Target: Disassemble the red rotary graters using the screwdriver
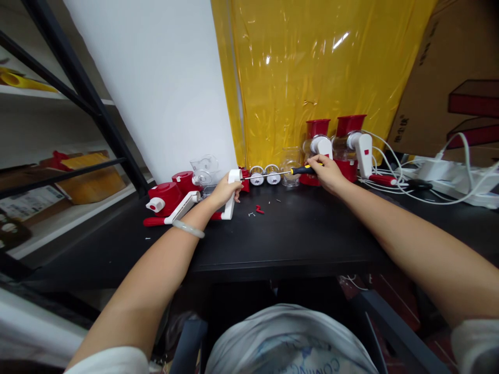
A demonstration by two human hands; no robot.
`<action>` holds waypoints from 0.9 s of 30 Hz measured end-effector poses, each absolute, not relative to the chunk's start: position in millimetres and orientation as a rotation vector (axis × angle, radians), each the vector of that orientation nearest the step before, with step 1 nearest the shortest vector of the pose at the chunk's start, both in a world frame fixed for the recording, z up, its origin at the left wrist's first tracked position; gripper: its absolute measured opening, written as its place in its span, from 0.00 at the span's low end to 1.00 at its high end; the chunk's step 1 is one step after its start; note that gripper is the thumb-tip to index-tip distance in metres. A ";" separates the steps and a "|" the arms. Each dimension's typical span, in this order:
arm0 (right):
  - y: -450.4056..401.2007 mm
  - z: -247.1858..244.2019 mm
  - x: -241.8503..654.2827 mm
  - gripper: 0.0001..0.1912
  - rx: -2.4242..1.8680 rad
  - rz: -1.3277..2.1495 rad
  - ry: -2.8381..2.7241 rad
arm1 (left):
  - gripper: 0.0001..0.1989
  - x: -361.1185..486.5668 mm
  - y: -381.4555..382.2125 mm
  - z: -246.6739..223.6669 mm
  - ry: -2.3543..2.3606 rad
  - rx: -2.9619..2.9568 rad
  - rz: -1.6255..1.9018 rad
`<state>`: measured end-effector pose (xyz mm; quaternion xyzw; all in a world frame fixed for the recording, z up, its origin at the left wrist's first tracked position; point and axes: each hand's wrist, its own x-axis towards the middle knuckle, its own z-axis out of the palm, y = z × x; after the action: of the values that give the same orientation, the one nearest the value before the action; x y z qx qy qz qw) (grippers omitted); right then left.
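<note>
My left hand (pixel 226 190) is wrapped round a white crank handle (pixel 230 206) with a red grip, held upright over the black table. In my right hand (pixel 325 171) is a screwdriver (pixel 302 170) with a black and yellow handle. Its long shaft points left, and the tip meets the upper part of the white handle. On the table below lie a small red part (pixel 259 210) and several small screws (pixel 251 214). Two white-rimmed drums (pixel 256 175) stand behind the shaft, beside a clear plastic piece (pixel 290 161).
Red machine bodies (pixel 166 198) and another white crank (pixel 182 208) lie at the left. Two assembled red and white machines (pixel 351 148) stand at the back right, near white cables and power strips (pixel 440 174). A yellow plastic sheet (pixel 312 67) hangs behind the black table (pixel 296 236).
</note>
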<state>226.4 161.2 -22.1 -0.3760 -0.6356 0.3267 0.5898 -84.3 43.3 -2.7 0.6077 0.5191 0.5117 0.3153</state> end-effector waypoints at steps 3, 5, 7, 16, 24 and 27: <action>154.0 -19.9 223.0 0.13 -0.793 0.829 -1.409 | 0.14 -83.0 39.7 0.8 1.314 1.535 1.353; 148.9 -17.5 221.1 0.12 -0.757 0.898 -1.372 | 0.13 -82.0 37.9 2.4 1.297 1.522 1.367; 145.1 -14.9 219.8 0.14 -0.719 0.966 -1.332 | 0.14 -80.9 36.9 2.7 1.298 1.517 1.381; 155.5 -14.7 221.8 0.22 -0.727 0.996 -1.285 | 0.16 -78.1 39.4 0.5 1.327 1.497 1.404; 153.6 -14.9 225.0 0.24 -0.953 0.948 -1.438 | 0.15 -80.2 40.2 0.2 1.318 1.489 1.428; 150.5 -13.9 224.6 0.23 -0.917 0.980 -1.430 | 0.15 -80.2 39.6 -0.1 1.323 1.504 1.429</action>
<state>224.6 150.5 -13.9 -0.3885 -0.6058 0.4152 0.5565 -80.2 39.6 -0.1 0.5762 0.5069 0.5472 0.3340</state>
